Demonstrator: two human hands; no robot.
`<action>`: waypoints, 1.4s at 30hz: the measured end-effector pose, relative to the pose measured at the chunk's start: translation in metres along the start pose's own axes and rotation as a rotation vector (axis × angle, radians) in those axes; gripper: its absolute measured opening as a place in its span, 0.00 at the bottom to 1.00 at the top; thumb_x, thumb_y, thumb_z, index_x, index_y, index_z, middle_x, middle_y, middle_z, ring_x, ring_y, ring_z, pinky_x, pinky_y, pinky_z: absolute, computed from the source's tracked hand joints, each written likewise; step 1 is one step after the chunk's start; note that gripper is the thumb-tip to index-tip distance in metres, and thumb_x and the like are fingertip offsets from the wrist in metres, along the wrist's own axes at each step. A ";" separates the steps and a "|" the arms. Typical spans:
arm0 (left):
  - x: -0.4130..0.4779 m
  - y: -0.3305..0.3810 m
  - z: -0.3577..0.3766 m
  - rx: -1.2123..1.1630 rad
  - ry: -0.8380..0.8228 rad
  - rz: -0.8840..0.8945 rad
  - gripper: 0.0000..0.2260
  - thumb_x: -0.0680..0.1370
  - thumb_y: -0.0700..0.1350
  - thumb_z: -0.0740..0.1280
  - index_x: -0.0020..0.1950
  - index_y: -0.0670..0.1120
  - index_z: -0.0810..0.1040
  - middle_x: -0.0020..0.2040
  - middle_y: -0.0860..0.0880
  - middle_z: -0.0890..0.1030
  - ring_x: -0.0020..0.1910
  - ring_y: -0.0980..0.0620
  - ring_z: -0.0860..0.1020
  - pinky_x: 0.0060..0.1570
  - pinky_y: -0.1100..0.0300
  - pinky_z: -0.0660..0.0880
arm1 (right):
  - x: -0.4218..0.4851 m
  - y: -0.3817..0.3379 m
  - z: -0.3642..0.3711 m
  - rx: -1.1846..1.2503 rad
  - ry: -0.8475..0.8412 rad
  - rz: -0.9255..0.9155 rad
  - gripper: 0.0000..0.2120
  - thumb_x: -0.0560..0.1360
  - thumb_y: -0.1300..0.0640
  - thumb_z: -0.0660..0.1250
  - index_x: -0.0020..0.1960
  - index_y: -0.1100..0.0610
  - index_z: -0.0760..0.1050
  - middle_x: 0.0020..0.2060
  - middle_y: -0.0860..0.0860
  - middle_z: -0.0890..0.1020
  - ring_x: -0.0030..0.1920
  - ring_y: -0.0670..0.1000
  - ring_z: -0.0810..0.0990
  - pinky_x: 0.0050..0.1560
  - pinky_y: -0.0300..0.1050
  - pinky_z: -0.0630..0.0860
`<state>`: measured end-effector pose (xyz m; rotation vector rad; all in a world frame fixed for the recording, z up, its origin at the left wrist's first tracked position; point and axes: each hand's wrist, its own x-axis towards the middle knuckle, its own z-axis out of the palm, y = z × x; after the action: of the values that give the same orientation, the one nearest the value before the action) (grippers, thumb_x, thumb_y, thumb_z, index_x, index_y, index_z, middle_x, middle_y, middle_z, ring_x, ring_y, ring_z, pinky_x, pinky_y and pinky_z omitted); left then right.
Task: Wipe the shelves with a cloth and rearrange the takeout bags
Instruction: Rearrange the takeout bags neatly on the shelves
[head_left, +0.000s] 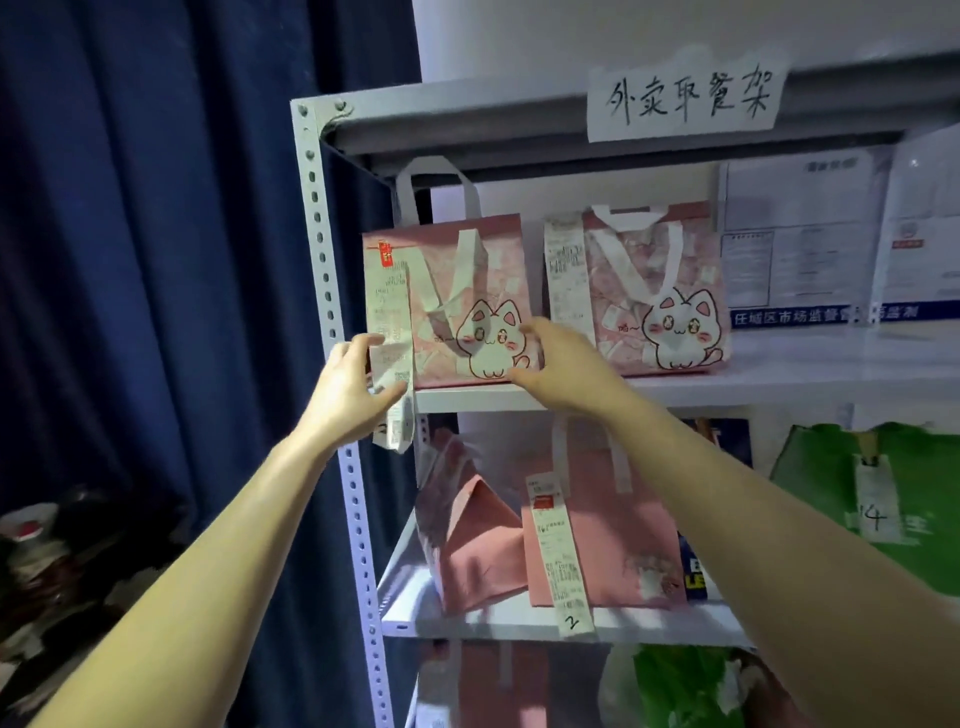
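A pink takeout bag with a cat drawing (467, 291) stands at the left end of the upper shelf (727, 389). My left hand (348, 384) grips its left side, over the long receipt (389, 332) hanging there. My right hand (550, 364) grips the bag's lower right corner. A second pink cat bag (649, 291) stands just to its right. On the shelf below, a pink bag (597, 525) carries a receipt marked 2, with another pink bag (467, 525) leaning at its left. No cloth is in view.
A grey metal upright with holes (322, 249) frames the rack's left side, against a dark blue curtain (156, 234). A handwritten paper label (685, 98) hangs on the top shelf edge. A green bag (857, 499) sits at the right of the lower shelf. Papers hang on the wall behind.
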<state>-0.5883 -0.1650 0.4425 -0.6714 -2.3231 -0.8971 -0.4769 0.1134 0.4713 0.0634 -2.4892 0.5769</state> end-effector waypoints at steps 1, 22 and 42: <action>0.008 -0.002 0.002 -0.028 0.011 -0.003 0.33 0.80 0.52 0.74 0.82 0.52 0.64 0.79 0.45 0.69 0.69 0.51 0.74 0.69 0.52 0.73 | 0.009 -0.005 0.004 -0.006 0.049 0.027 0.35 0.78 0.48 0.73 0.81 0.54 0.64 0.74 0.54 0.75 0.71 0.57 0.76 0.69 0.54 0.74; 0.012 -0.018 0.004 -0.388 0.311 -0.138 0.12 0.85 0.46 0.67 0.68 0.51 0.71 0.57 0.55 0.84 0.48 0.59 0.82 0.54 0.51 0.81 | 0.028 -0.027 0.038 0.064 0.380 0.257 0.17 0.83 0.56 0.68 0.68 0.59 0.70 0.51 0.55 0.81 0.50 0.59 0.81 0.47 0.50 0.74; -0.151 0.209 0.078 -0.557 0.160 -0.056 0.09 0.83 0.44 0.68 0.59 0.55 0.73 0.53 0.52 0.87 0.48 0.48 0.86 0.51 0.43 0.84 | -0.240 0.084 -0.119 0.135 0.433 0.406 0.09 0.82 0.59 0.69 0.57 0.48 0.74 0.46 0.43 0.84 0.47 0.46 0.84 0.43 0.48 0.81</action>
<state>-0.3747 -0.0104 0.3880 -0.7208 -1.9599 -1.5885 -0.2285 0.2197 0.3949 -0.4753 -2.0424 0.8254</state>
